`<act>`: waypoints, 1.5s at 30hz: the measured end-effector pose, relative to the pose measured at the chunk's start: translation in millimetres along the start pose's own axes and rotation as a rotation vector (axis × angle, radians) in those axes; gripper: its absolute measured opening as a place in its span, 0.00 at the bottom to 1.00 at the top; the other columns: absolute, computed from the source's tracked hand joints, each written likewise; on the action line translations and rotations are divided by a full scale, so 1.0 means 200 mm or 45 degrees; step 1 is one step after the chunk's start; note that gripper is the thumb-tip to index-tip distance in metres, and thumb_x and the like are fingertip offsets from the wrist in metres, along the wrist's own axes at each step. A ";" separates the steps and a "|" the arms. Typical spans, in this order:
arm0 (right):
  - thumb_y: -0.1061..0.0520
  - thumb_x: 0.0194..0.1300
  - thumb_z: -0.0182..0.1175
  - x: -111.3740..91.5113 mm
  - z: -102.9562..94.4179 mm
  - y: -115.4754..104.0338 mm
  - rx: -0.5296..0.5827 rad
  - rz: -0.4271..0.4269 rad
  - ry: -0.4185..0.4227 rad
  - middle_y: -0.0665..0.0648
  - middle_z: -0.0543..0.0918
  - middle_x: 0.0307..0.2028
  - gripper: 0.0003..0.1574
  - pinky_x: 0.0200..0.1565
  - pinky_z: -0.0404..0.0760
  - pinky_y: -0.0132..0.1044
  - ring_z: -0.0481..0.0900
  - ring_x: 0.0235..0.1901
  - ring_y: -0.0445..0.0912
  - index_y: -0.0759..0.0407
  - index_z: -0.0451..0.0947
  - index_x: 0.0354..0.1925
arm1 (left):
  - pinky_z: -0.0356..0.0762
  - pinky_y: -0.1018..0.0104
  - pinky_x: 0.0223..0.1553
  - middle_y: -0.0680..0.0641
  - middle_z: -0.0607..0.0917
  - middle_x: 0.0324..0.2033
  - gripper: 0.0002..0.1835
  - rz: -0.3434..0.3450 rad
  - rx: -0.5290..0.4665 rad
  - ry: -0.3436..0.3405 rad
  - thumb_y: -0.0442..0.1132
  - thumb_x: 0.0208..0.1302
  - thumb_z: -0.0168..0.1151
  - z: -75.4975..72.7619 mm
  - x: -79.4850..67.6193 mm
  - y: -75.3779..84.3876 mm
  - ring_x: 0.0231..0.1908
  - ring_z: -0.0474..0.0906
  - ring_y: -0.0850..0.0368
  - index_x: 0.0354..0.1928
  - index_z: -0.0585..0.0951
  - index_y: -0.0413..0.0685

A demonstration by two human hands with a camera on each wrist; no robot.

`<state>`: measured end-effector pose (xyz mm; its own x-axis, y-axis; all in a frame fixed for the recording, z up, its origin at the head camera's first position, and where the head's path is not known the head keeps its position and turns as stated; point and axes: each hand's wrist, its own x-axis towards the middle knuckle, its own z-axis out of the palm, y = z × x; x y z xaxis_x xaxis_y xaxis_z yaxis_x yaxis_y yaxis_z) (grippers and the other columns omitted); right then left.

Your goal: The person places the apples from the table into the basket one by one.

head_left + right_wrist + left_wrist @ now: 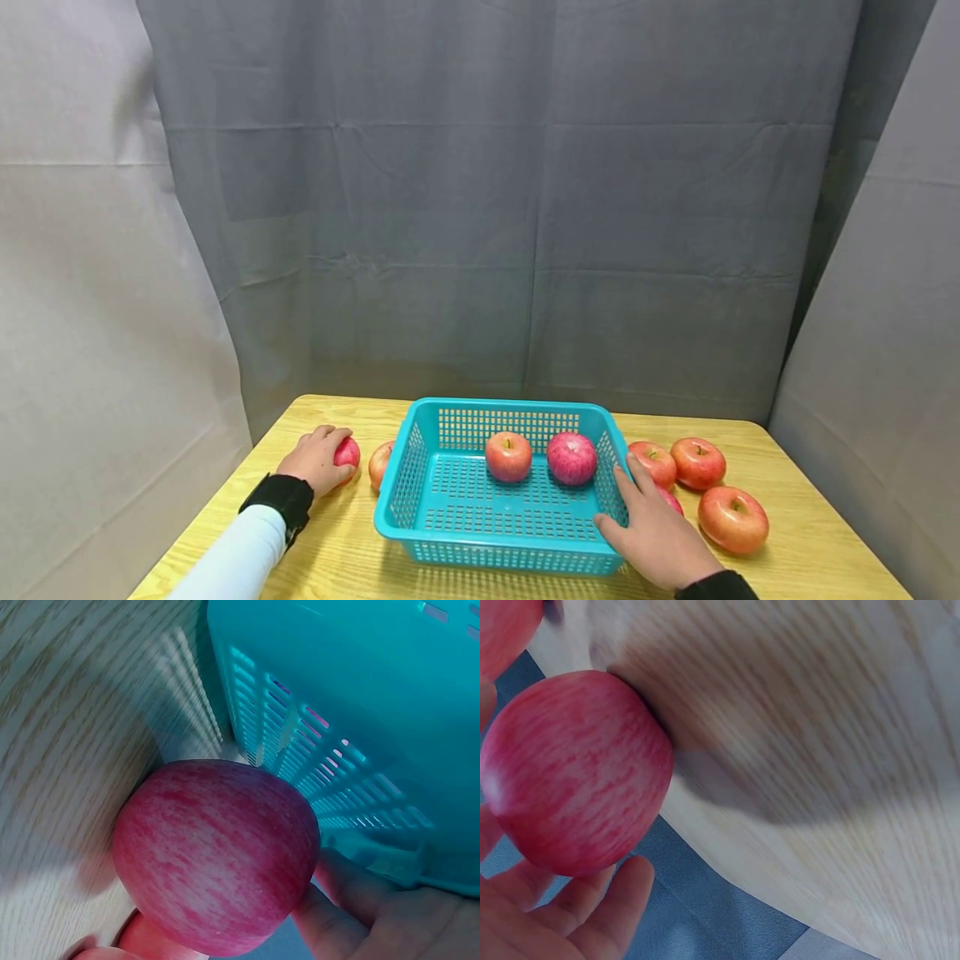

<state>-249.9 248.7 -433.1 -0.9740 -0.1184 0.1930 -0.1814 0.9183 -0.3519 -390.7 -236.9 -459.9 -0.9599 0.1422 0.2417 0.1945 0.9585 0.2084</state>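
At the left of the table, my left hand [315, 463] holds a dark pink apple [347, 452], its fingers curved about the fruit. Up close in the left wrist view, that apple [577, 772] sits against the wood with fingers along its lower side. My right hand [662, 535] reaches over the right rim of a turquoise plastic basket [517, 554], fingers extended and spread. Under it, partly covered, is another dark pink apple [671, 500]. The right wrist view shows this apple [217, 855] beside the basket wall, fingertips at its edge.
Inside the basket lie an orange-red apple [508, 457] and a dark pink apple [572, 458]. One lighter apple [379, 465] is by the basket's left wall. Right of the basket are three red apples, the nearest apple [733, 521] toward the front. Grey curtain [525, 208] hangs behind the table.
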 end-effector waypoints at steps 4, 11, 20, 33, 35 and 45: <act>0.25 0.59 0.52 0.01 0.00 0.00 0.004 0.020 -0.022 0.68 0.48 0.71 0.58 0.53 0.70 0.64 0.57 0.63 0.62 0.66 0.56 0.69 | 0.75 0.37 0.45 0.35 0.73 0.54 0.35 -0.017 -0.008 -0.009 0.48 0.49 0.73 0.00 0.00 0.00 0.48 0.69 0.36 0.59 0.73 0.47; 0.25 0.59 0.51 0.01 0.00 0.00 0.022 0.032 -0.037 0.67 0.47 0.71 0.58 0.53 0.69 0.65 0.57 0.63 0.62 0.66 0.56 0.69 | 0.76 0.38 0.44 0.35 0.74 0.52 0.35 -0.037 -0.014 -0.011 0.49 0.49 0.73 0.00 0.00 0.00 0.45 0.71 0.37 0.60 0.72 0.47; 0.24 0.59 0.51 0.01 -0.01 0.00 0.024 0.032 -0.043 0.67 0.47 0.71 0.59 0.53 0.69 0.66 0.56 0.63 0.63 0.66 0.56 0.69 | 0.78 0.39 0.41 0.38 0.75 0.52 0.35 0.013 -0.019 0.051 0.50 0.51 0.71 -0.09 0.02 0.03 0.45 0.71 0.39 0.60 0.71 0.50; 0.24 0.59 0.50 0.01 0.01 0.01 0.005 0.029 -0.032 0.68 0.48 0.71 0.59 0.52 0.70 0.66 0.57 0.63 0.63 0.66 0.56 0.69 | 0.79 0.43 0.39 0.42 0.77 0.50 0.33 0.095 0.014 0.102 0.53 0.49 0.69 -0.26 0.03 0.20 0.43 0.73 0.43 0.59 0.73 0.52; 0.24 0.60 0.50 0.01 0.01 0.01 0.003 0.027 -0.035 0.68 0.48 0.71 0.59 0.52 0.70 0.65 0.57 0.63 0.63 0.66 0.56 0.69 | 0.80 0.45 0.38 0.42 0.77 0.49 0.33 0.110 0.022 0.108 0.52 0.49 0.70 -0.28 0.03 0.22 0.42 0.73 0.44 0.58 0.73 0.53; 0.26 0.60 0.51 0.01 0.00 0.00 0.009 0.021 -0.029 0.69 0.48 0.71 0.57 0.52 0.70 0.66 0.58 0.62 0.63 0.66 0.55 0.69 | 0.81 0.51 0.36 0.45 0.78 0.48 0.29 0.214 0.022 0.128 0.51 0.51 0.68 -0.41 0.07 0.39 0.41 0.72 0.48 0.56 0.74 0.54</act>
<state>-251.7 249.3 -432.5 -0.9798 -0.1116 0.1661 -0.1658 0.9176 -0.3614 -373.2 -180.5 -362.5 -0.8890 0.2758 0.3656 0.3458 0.9277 0.1410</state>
